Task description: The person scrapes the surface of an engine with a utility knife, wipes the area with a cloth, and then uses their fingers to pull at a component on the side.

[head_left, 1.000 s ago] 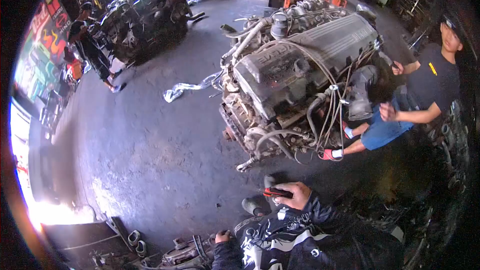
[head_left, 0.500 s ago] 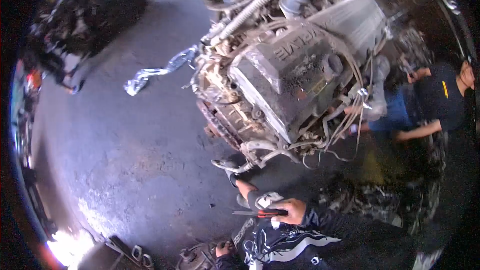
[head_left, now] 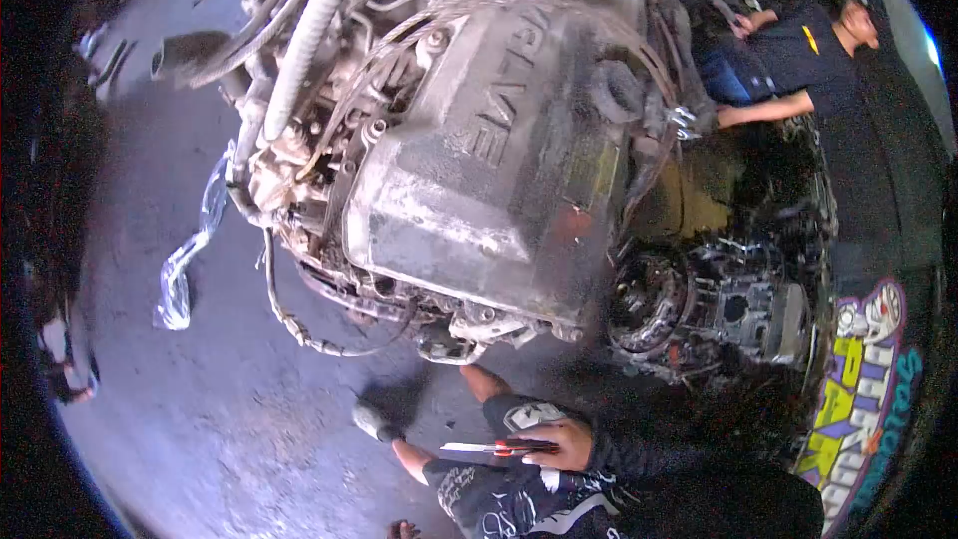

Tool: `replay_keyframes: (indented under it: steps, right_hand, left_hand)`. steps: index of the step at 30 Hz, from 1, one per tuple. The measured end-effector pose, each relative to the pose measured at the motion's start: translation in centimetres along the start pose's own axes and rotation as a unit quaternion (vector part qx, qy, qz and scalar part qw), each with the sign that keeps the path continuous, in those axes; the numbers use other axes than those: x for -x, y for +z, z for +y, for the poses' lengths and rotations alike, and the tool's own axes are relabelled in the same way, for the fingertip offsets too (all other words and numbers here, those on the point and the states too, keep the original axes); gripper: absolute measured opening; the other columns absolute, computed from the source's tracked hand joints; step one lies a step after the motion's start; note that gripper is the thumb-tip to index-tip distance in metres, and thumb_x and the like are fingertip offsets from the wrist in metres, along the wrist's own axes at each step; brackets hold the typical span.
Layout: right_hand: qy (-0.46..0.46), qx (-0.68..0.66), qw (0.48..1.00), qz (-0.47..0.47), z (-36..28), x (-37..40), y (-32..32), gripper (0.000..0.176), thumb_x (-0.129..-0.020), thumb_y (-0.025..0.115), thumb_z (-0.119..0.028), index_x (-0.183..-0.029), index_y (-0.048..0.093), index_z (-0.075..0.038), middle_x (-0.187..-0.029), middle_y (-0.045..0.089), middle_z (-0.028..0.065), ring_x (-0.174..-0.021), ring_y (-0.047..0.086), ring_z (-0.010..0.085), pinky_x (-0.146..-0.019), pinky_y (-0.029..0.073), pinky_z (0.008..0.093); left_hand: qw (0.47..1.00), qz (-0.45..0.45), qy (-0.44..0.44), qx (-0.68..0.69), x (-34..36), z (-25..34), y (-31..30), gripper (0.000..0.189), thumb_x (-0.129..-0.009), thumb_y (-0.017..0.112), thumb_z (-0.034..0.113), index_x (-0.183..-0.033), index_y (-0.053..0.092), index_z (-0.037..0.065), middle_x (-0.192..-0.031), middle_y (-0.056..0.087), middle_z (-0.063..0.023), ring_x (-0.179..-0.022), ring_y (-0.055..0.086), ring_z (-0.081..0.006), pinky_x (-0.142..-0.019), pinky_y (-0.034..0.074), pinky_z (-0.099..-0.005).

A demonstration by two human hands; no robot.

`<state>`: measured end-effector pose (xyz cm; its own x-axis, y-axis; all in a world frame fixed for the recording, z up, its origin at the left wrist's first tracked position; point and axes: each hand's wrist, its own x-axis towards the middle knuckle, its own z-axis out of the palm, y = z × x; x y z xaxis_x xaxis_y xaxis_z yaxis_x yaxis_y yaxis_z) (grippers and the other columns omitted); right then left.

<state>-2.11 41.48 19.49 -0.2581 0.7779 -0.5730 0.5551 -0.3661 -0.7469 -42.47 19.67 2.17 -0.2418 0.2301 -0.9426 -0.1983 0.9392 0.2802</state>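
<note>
Down on the floor [head_left: 200, 419], sitting before a big dirty engine [head_left: 479, 140]. Gripping with closed right hand [head_left: 559, 444] fingers a red-handled tool [head_left: 499, 448] over the lap [head_left: 519, 504]; could poke a leg [head_left: 486, 386] by slipping loose. Cannot tell about left hand [head_left: 402, 530] fingers, barely showing.

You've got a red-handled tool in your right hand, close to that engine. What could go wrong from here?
1. The red-handled tool in the right hand points its bright tip at the person's own leg; a slip might nick it.
2. A loose cable dangles off the engine near the foot and might snag a step.
3. A co-worker's arm reaches toward the engine's far side; tugging wires could catch it.
</note>
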Motion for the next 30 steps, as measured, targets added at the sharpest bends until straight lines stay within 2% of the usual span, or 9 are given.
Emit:
replay_keyframes:
  steps: [2, 5, 7, 16, 19, 26, 27, 29, 30]
  right_hand:
    - [-0.018, -0.007, 0.998, 0.068, -0.6, 1.0, 2.6, 0.042, -0.077, 0.069, -0.021, -0.115, 0.057, -0.005, -0.095, 0.064, 0.0165, -0.088, 0.063, 0.0265, -0.078, 0.048, 0.0353]
    - [0.070, -0.075, 0.985, 0.141, -2.2, 3.5, 7.8, 0.042, -0.076, 0.070, -0.023, -0.111, 0.058, -0.003, -0.098, 0.064, 0.0176, -0.091, 0.063, 0.0282, -0.079, 0.049, 0.0343]
    - [0.076, -0.013, 0.986, 0.147, -4.4, 4.6, 10.5, 0.041, -0.076, 0.070, -0.026, -0.109, 0.060, -0.003, -0.097, 0.064, 0.0172, -0.090, 0.064, 0.0290, -0.078, 0.049, 0.0345]
    - [-0.044, 0.011, 0.987, 0.152, -9.7, 7.0, 17.2, 0.041, -0.075, 0.069, -0.031, -0.108, 0.061, -0.008, -0.096, 0.064, 0.0176, -0.087, 0.063, 0.0319, -0.076, 0.049, 0.0364]
    - [-0.053, 0.024, 0.981, 0.186, -10.1, 7.2, 16.5, 0.038, -0.076, 0.069, -0.028, -0.108, 0.062, -0.009, -0.094, 0.065, 0.0144, -0.085, 0.064, 0.0291, -0.076, 0.050, 0.0346]
    - [0.067, 0.003, 0.983, 0.170, -7.6, 7.7, 12.6, 0.044, -0.075, 0.069, -0.032, -0.111, 0.060, -0.008, -0.089, 0.065, 0.0165, -0.081, 0.065, 0.0298, -0.074, 0.051, 0.0347]
    - [0.051, 0.024, 0.979, 0.194, -4.0, 7.6, 13.5, 0.045, -0.075, 0.069, -0.034, -0.111, 0.060, -0.009, -0.089, 0.065, 0.0168, -0.081, 0.065, 0.0300, -0.072, 0.050, 0.0356]
    - [0.110, -0.014, 0.987, 0.117, -4.4, 6.0, 10.4, 0.044, -0.077, 0.068, -0.036, -0.112, 0.060, -0.010, -0.089, 0.065, 0.0170, -0.080, 0.065, 0.0305, -0.071, 0.050, 0.0361]
    - [0.058, -0.029, 0.991, 0.121, 0.1, 5.5, 11.4, 0.043, -0.079, 0.066, -0.035, -0.113, 0.059, -0.011, -0.087, 0.065, 0.0171, -0.078, 0.065, 0.0308, -0.070, 0.050, 0.0358]
  left_hand:
    - [0.999, -0.010, 0.011, -0.036, -1.6, 1.1, -4.0, 0.023, -0.085, 0.060, 0.018, -0.104, 0.057, 0.004, -0.086, 0.063, -0.0097, -0.067, 0.060, -0.0174, -0.052, 0.046, -0.0256]
    - [0.997, -0.030, 0.035, -0.057, -3.8, 2.5, -9.6, 0.022, -0.085, 0.059, 0.018, -0.102, 0.058, 0.005, -0.085, 0.064, -0.0091, -0.067, 0.061, -0.0164, -0.050, 0.045, -0.0247]
    - [0.990, -0.025, 0.090, -0.106, -3.1, 3.8, -12.6, 0.021, -0.085, 0.059, 0.019, -0.101, 0.059, 0.006, -0.084, 0.064, -0.0078, -0.066, 0.061, -0.0157, -0.049, 0.044, -0.0250]
    - [0.988, -0.019, 0.083, -0.132, -7.7, 0.1, -23.7, 0.025, -0.085, 0.057, 0.022, -0.103, 0.058, 0.005, -0.083, 0.064, -0.0090, -0.065, 0.062, -0.0182, -0.049, 0.046, -0.0292]
    - [0.987, -0.031, 0.027, -0.157, -8.3, -2.4, -24.2, 0.029, -0.085, 0.056, 0.024, -0.107, 0.056, 0.005, -0.084, 0.064, -0.0092, -0.067, 0.063, -0.0193, -0.050, 0.047, -0.0306]
    - [0.977, -0.064, -0.011, -0.203, -8.7, -3.8, -20.1, 0.026, -0.085, 0.057, 0.025, -0.104, 0.056, 0.006, -0.084, 0.064, -0.0089, -0.068, 0.062, -0.0185, -0.051, 0.047, -0.0301]
    - [0.975, -0.069, -0.018, -0.210, -9.3, -3.5, -19.2, 0.025, -0.086, 0.057, 0.024, -0.104, 0.056, 0.007, -0.084, 0.064, -0.0088, -0.068, 0.062, -0.0182, -0.051, 0.047, -0.0301]
    - [0.977, -0.066, -0.015, -0.201, -9.0, -1.6, -16.3, 0.023, -0.086, 0.056, 0.023, -0.103, 0.057, 0.007, -0.083, 0.064, -0.0090, -0.067, 0.062, -0.0181, -0.052, 0.047, -0.0304]
    - [0.977, -0.055, -0.015, -0.207, -8.6, 0.2, -14.5, 0.022, -0.086, 0.056, 0.023, -0.102, 0.058, 0.007, -0.082, 0.065, -0.0089, -0.067, 0.062, -0.0180, -0.052, 0.047, -0.0303]
